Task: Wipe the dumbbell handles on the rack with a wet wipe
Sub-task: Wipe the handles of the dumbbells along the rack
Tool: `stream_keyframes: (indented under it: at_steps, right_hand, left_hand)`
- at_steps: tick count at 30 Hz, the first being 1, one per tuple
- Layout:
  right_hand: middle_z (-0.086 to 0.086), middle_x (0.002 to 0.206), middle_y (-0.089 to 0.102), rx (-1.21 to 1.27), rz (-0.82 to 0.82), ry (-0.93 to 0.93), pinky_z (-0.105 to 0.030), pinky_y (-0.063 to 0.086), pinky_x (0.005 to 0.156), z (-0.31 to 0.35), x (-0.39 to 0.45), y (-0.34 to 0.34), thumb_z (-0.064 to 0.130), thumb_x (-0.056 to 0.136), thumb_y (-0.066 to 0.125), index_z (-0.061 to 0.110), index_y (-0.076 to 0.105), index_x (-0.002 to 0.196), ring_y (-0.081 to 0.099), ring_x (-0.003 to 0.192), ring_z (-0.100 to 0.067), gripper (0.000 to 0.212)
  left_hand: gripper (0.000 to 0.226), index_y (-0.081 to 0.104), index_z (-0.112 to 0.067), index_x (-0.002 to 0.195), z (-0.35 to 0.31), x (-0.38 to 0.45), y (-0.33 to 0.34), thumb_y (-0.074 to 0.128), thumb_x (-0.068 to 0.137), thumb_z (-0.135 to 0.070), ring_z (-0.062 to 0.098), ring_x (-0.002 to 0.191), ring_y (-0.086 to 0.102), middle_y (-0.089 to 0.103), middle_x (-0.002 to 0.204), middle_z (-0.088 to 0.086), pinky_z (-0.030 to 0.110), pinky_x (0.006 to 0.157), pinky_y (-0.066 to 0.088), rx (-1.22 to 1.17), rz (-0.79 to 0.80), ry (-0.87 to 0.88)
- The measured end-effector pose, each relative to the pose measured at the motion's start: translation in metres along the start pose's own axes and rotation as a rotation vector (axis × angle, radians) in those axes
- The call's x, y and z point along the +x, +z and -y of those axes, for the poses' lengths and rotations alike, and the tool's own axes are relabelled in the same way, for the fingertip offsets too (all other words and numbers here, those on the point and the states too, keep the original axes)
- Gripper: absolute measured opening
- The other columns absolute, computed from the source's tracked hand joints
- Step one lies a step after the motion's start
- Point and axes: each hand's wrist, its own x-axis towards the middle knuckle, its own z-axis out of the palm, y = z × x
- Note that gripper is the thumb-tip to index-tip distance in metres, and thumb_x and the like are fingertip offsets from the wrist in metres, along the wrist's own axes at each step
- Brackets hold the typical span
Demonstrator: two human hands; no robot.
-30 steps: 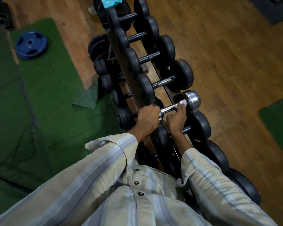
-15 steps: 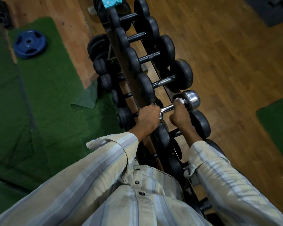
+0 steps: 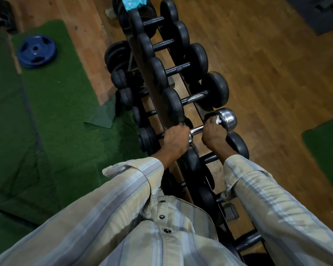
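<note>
The chrome dumbbell lay across the top tier of the rack, just above frame centre, its bare handle showing as a short bright stretch between the two hands. Its shiny right head sat at about 1 o'clock from centre; the left head was mostly covered. The left hand was curled over that left end, fingers folded down, steadying it against the rack's beam. The right hand was wrapped in a fist round the handle's right end, pressed up against the chrome head, with a scrap of white wet wipe poking out between thumb and fingers at the hand's 12 o'clock edge. Black rubber dumbbells ran in a row toward 12 o'clock from the chrome one, and more continued toward 5 o'clock under the right sleeve. A light-blue wipes packet rested on the rack's far end at 12 o'clock. At 10 o'clock a blue weight plate lay on the green mat. Wooden floor filled the right side.
</note>
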Motion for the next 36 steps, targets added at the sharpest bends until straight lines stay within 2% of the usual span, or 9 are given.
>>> stream_keyframes:
  at_steps: [5, 12, 18, 20, 23, 27, 31, 33, 36]
  right_hand:
    - [-0.019, 0.166, 0.013, 0.074, 0.037, 0.059, -0.044, 0.051, 0.094, 0.006, 0.007, -0.003, 0.015, 0.1, 0.051, -0.006, 0.021, 0.155, 0.058, 0.127, -0.036, 0.067]
    - [-0.007, 0.169, -0.018, 0.442, -0.104, 0.157, -0.036, 0.047, 0.069, 0.015, -0.023, 0.034, 0.007, 0.088, 0.061, 0.0, -0.011, 0.158, 0.067, 0.095, -0.041, 0.101]
    - [-0.006, 0.169, -0.014, 0.781, -0.126, 0.287, -0.042, 0.05, 0.093, 0.033, -0.012, 0.035, 0.015, 0.088, 0.064, 0.006, -0.009, 0.16, 0.053, 0.124, -0.046, 0.103]
    - [-0.009, 0.17, -0.005, 0.908, -0.107, 0.376, -0.041, 0.044, 0.105, 0.039, -0.004, 0.026, 0.015, 0.089, 0.061, 0.002, -0.003, 0.16, 0.043, 0.135, -0.045, 0.096]
    - [-0.019, 0.165, 0.022, 1.146, -0.119, 0.513, -0.041, 0.044, 0.108, 0.039, 0.009, 0.014, 0.016, 0.082, 0.053, -0.003, 0.015, 0.156, 0.048, 0.132, -0.045, 0.085]
    - [-0.01, 0.137, 0.052, 1.703, -0.207, 0.683, -0.033, 0.048, 0.093, 0.043, 0.015, -0.003, 0.007, 0.079, 0.051, 0.002, 0.033, 0.151, 0.057, 0.114, -0.028, 0.074]
    - [-0.011, 0.112, 0.061, 1.819, -0.126, 0.819, -0.038, 0.052, 0.079, 0.037, 0.023, -0.007, 0.003, 0.073, 0.059, 0.009, 0.044, 0.142, 0.061, 0.087, -0.029, 0.07]
    - [-0.012, 0.096, 0.059, 1.942, -0.003, 0.82, -0.038, 0.045, 0.065, 0.028, 0.012, -0.009, -0.003, 0.071, 0.058, 0.005, 0.054, 0.125, 0.057, 0.074, -0.026, 0.055]
    - [-0.009, 0.1, 0.055, 2.283, 0.113, 0.833, -0.041, 0.046, 0.079, 0.017, -0.007, -0.015, -0.008, 0.077, 0.046, 0.008, 0.052, 0.088, 0.054, 0.079, -0.025, 0.02]
  left_hand:
    - [0.025, 0.061, -0.004, 0.118, 0.001, 0.0, 0.0, 0.06, 0.094, -0.01, 0.034, 0.101, 0.065, 0.065, 0.115, 0.016, 0.037, 0.071, 0.043, 0.016, 0.0, -0.004]
    - [0.028, 0.059, -0.003, 0.122, 0.002, -0.001, -0.002, 0.057, 0.095, -0.008, 0.035, 0.103, 0.065, 0.066, 0.116, 0.017, 0.037, 0.074, 0.044, 0.021, 0.014, -0.005]
    - [0.02, 0.063, -0.005, 0.113, 0.003, 0.001, 0.0, 0.058, 0.094, -0.006, 0.036, 0.104, 0.065, 0.066, 0.116, 0.017, 0.039, 0.078, 0.048, 0.027, 0.024, 0.0]
    - [0.019, 0.064, -0.007, 0.111, 0.005, 0.002, 0.0, 0.058, 0.093, -0.005, 0.035, 0.103, 0.065, 0.066, 0.115, 0.016, 0.04, 0.078, 0.049, 0.029, 0.027, 0.009]
    - [0.022, 0.062, -0.005, 0.115, 0.006, 0.002, 0.0, 0.057, 0.094, -0.007, 0.035, 0.102, 0.065, 0.066, 0.115, 0.017, 0.039, 0.076, 0.048, 0.028, 0.023, 0.01]
    - [0.023, 0.061, -0.004, 0.117, 0.005, 0.002, 0.0, 0.056, 0.095, -0.009, 0.035, 0.1, 0.065, 0.065, 0.114, 0.017, 0.04, 0.076, 0.048, 0.02, 0.021, 0.012]
    - [0.023, 0.062, -0.005, 0.114, 0.004, 0.003, -0.001, 0.059, 0.093, -0.013, 0.035, 0.098, 0.065, 0.066, 0.112, 0.017, 0.038, 0.073, 0.045, 0.012, 0.018, 0.018]
    - [0.024, 0.062, -0.004, 0.114, 0.003, 0.002, -0.001, 0.059, 0.092, -0.014, 0.036, 0.099, 0.065, 0.066, 0.113, 0.017, 0.037, 0.072, 0.043, 0.009, 0.017, 0.019]
    - [0.027, 0.061, -0.004, 0.117, 0.004, 0.001, 0.001, 0.059, 0.092, -0.013, 0.037, 0.101, 0.064, 0.065, 0.115, 0.017, 0.039, 0.075, 0.046, 0.012, 0.01, 0.024]
